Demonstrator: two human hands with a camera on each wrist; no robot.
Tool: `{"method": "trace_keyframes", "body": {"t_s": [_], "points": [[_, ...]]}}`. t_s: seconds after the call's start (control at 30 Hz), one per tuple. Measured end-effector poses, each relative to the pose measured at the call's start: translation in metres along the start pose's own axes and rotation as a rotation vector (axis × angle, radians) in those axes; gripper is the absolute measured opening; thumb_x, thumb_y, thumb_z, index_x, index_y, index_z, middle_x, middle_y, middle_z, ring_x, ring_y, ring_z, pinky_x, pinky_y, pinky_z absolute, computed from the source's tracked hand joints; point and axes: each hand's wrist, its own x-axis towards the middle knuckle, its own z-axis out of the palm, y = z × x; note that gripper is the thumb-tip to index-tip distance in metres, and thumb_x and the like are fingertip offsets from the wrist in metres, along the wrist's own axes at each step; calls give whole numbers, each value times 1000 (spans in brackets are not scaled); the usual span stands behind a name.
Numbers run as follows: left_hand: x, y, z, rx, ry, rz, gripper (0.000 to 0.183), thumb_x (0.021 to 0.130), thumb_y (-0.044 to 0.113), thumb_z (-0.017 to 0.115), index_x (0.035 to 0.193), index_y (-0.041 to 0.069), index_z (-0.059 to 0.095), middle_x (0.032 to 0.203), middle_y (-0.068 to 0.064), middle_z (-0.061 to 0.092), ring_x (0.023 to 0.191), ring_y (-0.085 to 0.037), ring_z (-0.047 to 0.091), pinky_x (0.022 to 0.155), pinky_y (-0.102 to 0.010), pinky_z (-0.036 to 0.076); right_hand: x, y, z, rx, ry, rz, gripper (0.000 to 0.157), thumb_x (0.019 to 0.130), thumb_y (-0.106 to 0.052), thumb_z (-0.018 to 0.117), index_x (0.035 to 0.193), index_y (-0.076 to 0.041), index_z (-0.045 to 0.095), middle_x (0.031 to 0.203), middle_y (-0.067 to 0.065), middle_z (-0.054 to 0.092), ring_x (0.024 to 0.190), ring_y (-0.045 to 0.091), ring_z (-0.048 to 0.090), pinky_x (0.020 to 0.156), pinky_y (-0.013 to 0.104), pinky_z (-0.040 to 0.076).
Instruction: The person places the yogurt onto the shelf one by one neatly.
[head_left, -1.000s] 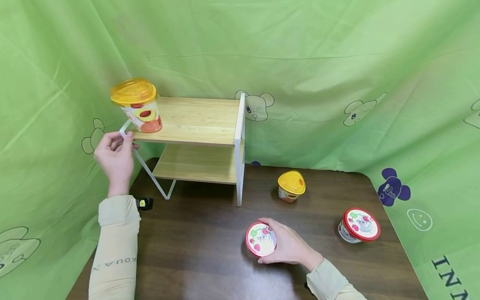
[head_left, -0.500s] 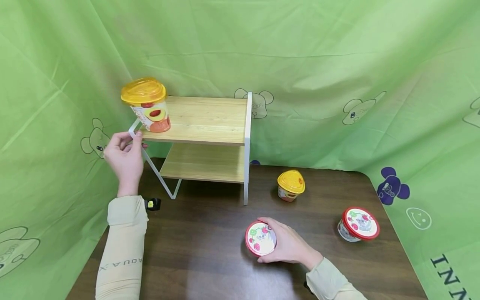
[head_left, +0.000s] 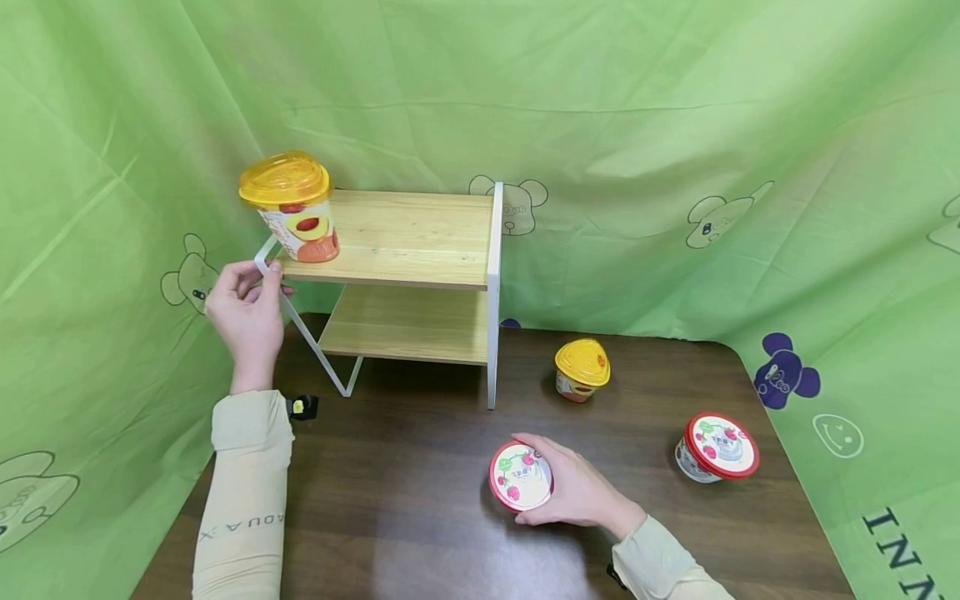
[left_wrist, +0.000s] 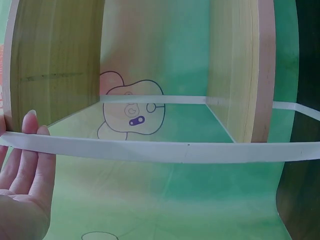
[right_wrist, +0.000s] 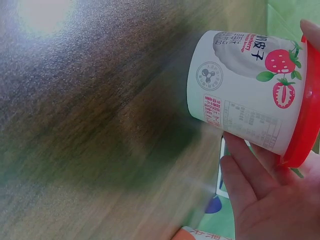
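Note:
A small two-tier shelf (head_left: 420, 237) with wooden boards and a white metal frame stands at the back left. At its upper left corner my left hand (head_left: 247, 321) pinches the white frame (left_wrist: 150, 149), fingers behind the bar in the left wrist view. A tall peach cup (head_left: 300, 229) with a yellow lid sits on the top board, just beside that hand. My right hand (head_left: 581, 487) grips a strawberry yogurt cup (right_wrist: 240, 85) by its side, near the red lid (head_left: 521, 477). Whether its base touches the table, I cannot tell.
A smaller yellow-lidded peach cup (head_left: 582, 368) stands right of the shelf. Farther right is another red-lidded strawberry cup (head_left: 716, 448). Green cloth (head_left: 637, 125) with bear drawings hangs around the dark wooden table (head_left: 397, 500) at the back and sides.
The shelf, the tall peach cup on it and my left hand have shifted slightly right together, mostly in the first half second. My right hand and its yogurt cup have stayed nearly still.

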Motion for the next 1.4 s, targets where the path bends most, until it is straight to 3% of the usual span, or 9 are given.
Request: {"method": "trace_keyframes", "body": {"t_s": [0.2, 0.33, 0.63, 0.83, 1.4], "points": [[0, 0, 0, 18, -22, 25, 17, 93, 6, 75, 102, -7, 69, 99, -13, 74, 65, -18, 68, 64, -24, 62, 0, 2, 0, 33, 8, -16, 105, 61, -58, 94, 150, -31, 44, 132, -16, 58, 111, 8, 57, 96, 38, 54], [0, 0, 0, 36, -27, 38, 14, 94, 7, 74, 101, -4, 70, 99, -13, 74, 65, -18, 68, 65, -24, 62, 0, 2, 1, 55, 9, -12, 105, 61, -55, 95, 150, -32, 44, 132, -16, 58, 111, 8, 58, 96, 38, 53], [-1, -1, 0, 67, -21, 2, 20, 94, 9, 74, 106, -7, 68, 101, -12, 74, 66, -17, 68, 66, -23, 61, -3, 5, 6, 65, 34, 19, 106, 59, -49, 98, 146, -17, 46, 123, -15, 61, 104, 7, 60, 91, 35, 55], [-1, 0, -1, 36, -16, -8, 14, 93, 6, 75, 102, -3, 70, 99, -12, 74, 64, -15, 68, 64, -23, 61, -4, 5, 9, 73, 40, 49, 99, 60, -51, 97, 139, -23, 45, 115, -17, 61, 100, 7, 61, 88, 33, 56], [-3, 4, 1, 10, 6, -17, 15, 93, 5, 75, 102, -5, 69, 99, -13, 74, 61, -14, 67, 61, -21, 60, -5, 8, 15, 141, 65, 55, 98, 58, -39, 101, 138, -26, 47, 116, -18, 61, 102, 10, 60, 90, 35, 55]]}}
